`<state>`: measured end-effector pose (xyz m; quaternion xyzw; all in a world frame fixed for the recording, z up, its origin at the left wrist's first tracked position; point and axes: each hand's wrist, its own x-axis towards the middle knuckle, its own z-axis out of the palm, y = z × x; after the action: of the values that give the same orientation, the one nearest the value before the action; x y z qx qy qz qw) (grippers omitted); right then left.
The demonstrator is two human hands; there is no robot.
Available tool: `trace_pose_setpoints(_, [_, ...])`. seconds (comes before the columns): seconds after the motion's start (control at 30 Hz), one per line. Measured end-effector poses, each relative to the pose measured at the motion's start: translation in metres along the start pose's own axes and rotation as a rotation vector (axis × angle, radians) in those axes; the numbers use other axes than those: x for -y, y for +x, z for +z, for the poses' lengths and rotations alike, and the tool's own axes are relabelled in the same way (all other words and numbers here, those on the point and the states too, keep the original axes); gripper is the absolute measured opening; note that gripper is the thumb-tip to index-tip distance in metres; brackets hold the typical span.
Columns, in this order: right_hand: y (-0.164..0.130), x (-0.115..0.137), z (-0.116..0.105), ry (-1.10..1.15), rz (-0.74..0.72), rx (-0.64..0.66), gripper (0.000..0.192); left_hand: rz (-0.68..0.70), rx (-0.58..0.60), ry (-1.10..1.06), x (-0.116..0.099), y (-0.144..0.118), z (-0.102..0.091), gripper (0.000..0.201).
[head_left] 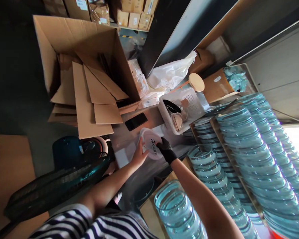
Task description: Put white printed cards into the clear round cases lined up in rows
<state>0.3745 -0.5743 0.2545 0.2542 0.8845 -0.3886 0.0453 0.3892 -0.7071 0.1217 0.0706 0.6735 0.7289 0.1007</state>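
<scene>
Head view: I have the round white lid (151, 144) with dark lettering at centre frame, over the metal worktop (129, 139). My bare left hand (139, 156) cups its edge at 8 o'clock, fingers partly curled. My black-gloved right hand (166, 149) pinches its rim at 4 o'clock. Stacked glass bowls (251, 159) crowd 3 o'clock; a phone (136, 121) lies at 11. I'd judge a level, two-handed hold best, clear of the glass.

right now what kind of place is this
Likely a warehouse packing station: stacked glass lids in rows, a big cardboard box of cardboard sheets, and both hands holding a white pouch.
</scene>
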Motion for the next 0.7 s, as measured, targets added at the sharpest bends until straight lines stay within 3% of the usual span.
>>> trace_pose_setpoints(0.13, [0.004,0.022,-0.006,-0.472,-0.191,0.083,0.036,0.118,-0.151,0.033,-0.015,0.028,-0.018,0.085])
trace_pose_setpoints(0.2, [0.007,0.026,0.000,-0.600,-0.315,0.147,0.041,0.189,-0.127,0.061,-0.020,0.043,-0.024,0.075])
trace_pose_setpoints(0.3, [0.010,0.021,0.010,-0.605,-0.420,0.105,0.060,0.229,-0.047,0.084,-0.020,0.057,-0.023,0.059])
trace_pose_setpoints(0.47, [0.008,0.000,0.013,-0.516,-0.395,-0.022,0.079,0.254,-0.089,0.094,-0.012,0.058,-0.008,0.052])
trace_pose_setpoints(0.6, [0.003,0.003,0.012,-0.528,-0.417,0.015,0.059,0.238,-0.132,0.090,-0.011,0.051,0.006,0.045])
trace_pose_setpoints(0.7, [0.001,0.010,0.015,-0.583,-0.321,0.052,0.032,0.241,-0.156,0.075,-0.011,0.050,0.007,0.041])
